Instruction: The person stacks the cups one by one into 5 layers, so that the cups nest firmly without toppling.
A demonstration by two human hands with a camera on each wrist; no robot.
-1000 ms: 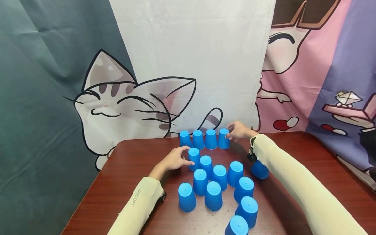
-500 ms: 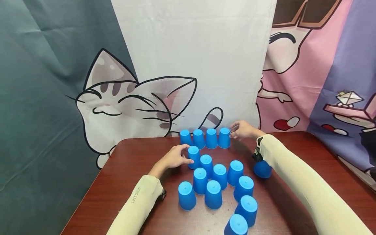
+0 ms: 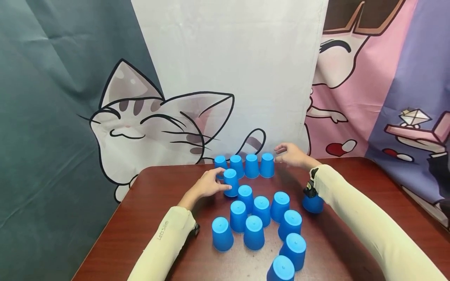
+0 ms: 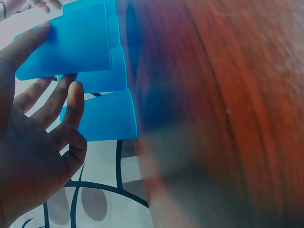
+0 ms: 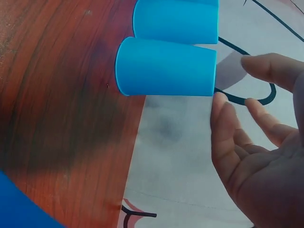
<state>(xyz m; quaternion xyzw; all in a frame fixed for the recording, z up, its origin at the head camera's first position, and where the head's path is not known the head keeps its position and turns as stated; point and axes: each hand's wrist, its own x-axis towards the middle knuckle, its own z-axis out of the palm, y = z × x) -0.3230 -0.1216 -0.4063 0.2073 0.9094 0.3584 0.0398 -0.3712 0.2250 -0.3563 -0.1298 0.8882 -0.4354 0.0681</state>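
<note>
My left hand (image 3: 208,183) pinches an upside-down blue plastic cup (image 3: 231,182) between thumb and fingers, just in front of the back row's left end. In the left wrist view, that cup (image 4: 71,42) overlaps other blue cups (image 4: 107,118) behind it. My right hand (image 3: 292,155) hovers with loosely bent fingers beside the rightmost cup (image 3: 267,166) of the back row and holds nothing. The right wrist view has its fingertips (image 5: 219,99) right by the base of that cup.
Several more upturned blue cups stand in slanting lines, among them a front left cup (image 3: 222,236) and a nearest cup (image 3: 281,269). One cup (image 3: 313,203) sits under my right wrist. A printed cloth (image 3: 232,58) hangs behind the brown table (image 3: 158,187).
My left hand has moved its cup up and back toward the row. My right hand has come off the rightmost cup, drawing slightly away to the right.
</note>
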